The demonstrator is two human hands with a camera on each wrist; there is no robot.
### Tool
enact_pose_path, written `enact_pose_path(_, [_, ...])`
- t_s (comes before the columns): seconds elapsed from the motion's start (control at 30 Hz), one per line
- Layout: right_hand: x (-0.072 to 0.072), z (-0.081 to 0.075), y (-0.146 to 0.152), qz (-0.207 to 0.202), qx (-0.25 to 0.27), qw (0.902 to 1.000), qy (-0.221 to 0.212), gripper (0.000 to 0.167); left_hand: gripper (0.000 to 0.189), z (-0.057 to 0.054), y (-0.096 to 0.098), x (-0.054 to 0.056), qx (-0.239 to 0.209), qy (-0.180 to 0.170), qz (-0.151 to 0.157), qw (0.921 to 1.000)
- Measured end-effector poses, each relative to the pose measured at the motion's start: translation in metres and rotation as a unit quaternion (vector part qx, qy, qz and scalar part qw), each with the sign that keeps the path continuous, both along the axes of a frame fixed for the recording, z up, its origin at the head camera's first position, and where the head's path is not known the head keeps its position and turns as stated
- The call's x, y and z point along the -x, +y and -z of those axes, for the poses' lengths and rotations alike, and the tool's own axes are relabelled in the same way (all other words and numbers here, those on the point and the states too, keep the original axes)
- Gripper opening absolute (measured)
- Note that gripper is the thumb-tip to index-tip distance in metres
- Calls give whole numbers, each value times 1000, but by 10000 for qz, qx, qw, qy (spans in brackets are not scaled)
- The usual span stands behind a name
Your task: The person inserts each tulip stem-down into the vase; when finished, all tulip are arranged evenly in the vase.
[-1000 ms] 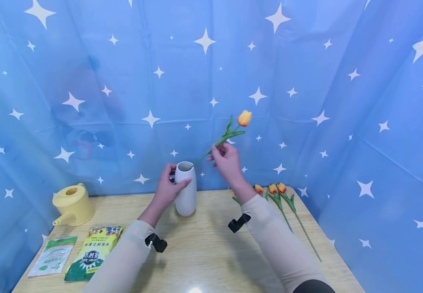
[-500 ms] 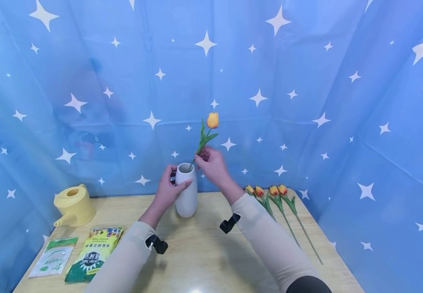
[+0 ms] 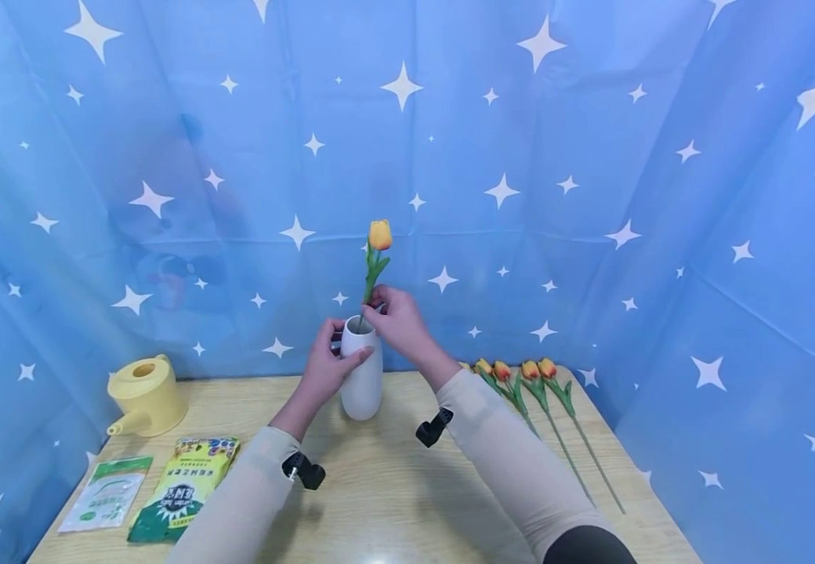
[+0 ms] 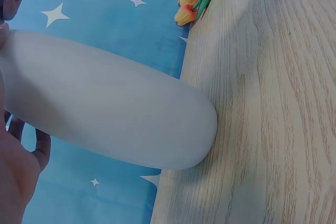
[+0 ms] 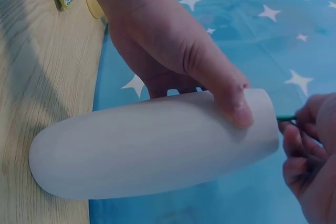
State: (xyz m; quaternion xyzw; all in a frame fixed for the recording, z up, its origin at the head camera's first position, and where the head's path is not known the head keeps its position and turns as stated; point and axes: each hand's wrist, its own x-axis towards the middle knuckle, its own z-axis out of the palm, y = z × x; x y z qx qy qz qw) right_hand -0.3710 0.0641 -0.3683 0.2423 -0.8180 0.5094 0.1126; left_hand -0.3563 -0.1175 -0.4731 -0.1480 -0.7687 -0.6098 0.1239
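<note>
A white vase (image 3: 362, 384) stands upright near the back edge of the table. My left hand (image 3: 327, 362) grips it round its upper part, with the thumb across the front, as the right wrist view also shows on the vase (image 5: 152, 148). Just above the rim, my right hand (image 3: 399, 319) pinches the green stem of a yellow-orange tulip (image 3: 380, 235). The tulip is nearly upright and its stem's lower part goes into the vase mouth. How deep the stem's end reaches is hidden by the wall.
Several more tulips (image 3: 547, 368) lie on the table (image 3: 372, 493) to the right, some partly behind the right sleeve. At the left are a yellow watering can (image 3: 148, 395), a yellow-green bag (image 3: 185, 486) and a small white-green packet (image 3: 106, 493). A starry blue curtain hangs behind.
My right hand has moved left and slightly down with the tulip, which has swung from a slant to nearly upright. Its stem is lower in the vase. The left hand keeps its hold.
</note>
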Motion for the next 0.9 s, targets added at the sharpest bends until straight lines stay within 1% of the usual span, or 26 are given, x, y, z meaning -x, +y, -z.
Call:
enact_pose_path(0.23, [2,1,-4,134,-270,9995,-15,7,62,-2,0,-1,38,-10,-3,10000])
enact_pose_path(0.47, [2,1,-5,128,-788,9968,61,4,59,-4,-1,-2,66,-63,20,10000])
enact_pose_path(0.53, [2,2,-5,125,-919,9957,31,6,59,-4,-1,-3,81,-84,30,9999])
enact_pose_path(0.63, [1,3,-6,177,-1079,9940,-36,13,59,-4,0,-3,107,-84,23,9999])
enact_pose_path(0.77, [-1,5,-6,356,-1128,9930,-71,21,59,-4,0,-3,99,-2,20,9999])
enact_pose_path(0.9, [-1,6,-5,483,-1066,9931,-96,21,61,-4,-1,-2,89,11,12,10000])
